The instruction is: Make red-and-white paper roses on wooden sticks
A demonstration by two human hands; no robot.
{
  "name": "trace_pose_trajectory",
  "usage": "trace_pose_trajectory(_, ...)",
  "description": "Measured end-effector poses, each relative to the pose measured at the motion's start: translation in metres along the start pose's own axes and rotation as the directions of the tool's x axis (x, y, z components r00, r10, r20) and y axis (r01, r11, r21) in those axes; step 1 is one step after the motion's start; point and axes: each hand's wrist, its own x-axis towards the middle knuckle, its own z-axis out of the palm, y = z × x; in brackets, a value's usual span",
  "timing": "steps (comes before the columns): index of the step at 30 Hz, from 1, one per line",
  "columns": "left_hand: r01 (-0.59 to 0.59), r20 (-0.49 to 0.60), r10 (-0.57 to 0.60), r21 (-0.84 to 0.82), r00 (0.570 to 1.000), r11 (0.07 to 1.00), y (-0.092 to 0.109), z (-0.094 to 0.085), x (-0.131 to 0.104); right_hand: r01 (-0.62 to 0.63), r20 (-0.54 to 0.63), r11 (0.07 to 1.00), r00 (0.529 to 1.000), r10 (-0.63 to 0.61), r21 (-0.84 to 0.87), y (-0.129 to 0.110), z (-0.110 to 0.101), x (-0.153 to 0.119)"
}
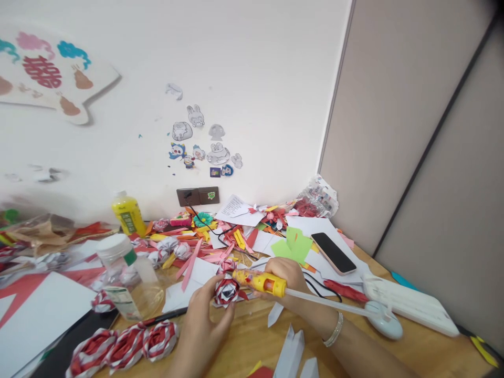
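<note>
My left hand (208, 315) is closed around a red and white folded paper flower (227, 292), thumb and fingers on its sides. In my right hand (284, 270) is a yellow hot glue gun (260, 281), its front end at the flower's upper right edge. Whether the nozzle touches the paper is hard to see. A long translucent glue stick (333, 302) juts from the back of the gun. Another small red and pink paper flower (227, 265) lies just behind. To the left of my left hand sits a row of red and white paper flowers (128, 347).
A clear plastic jar (128, 278) and a yellow bottle (129, 214) stand at the left. Coloured paper strips (192, 257) cover the back of the table. A phone (333, 253), a mouse (384, 319) and a white power strip (411, 304) lie at the right. White folded strips (289, 353) lie in front.
</note>
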Motion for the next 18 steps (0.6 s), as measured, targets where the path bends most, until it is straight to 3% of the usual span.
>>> trace_pose_trajectory(18,0.047,0.01,-0.047,-0.006,0.999,0.999,0.0059,-0.0043,0.0023,0.036,-0.041,0.997,0.998,-0.039,-0.075,-0.0056,-0.0044,0.0031)
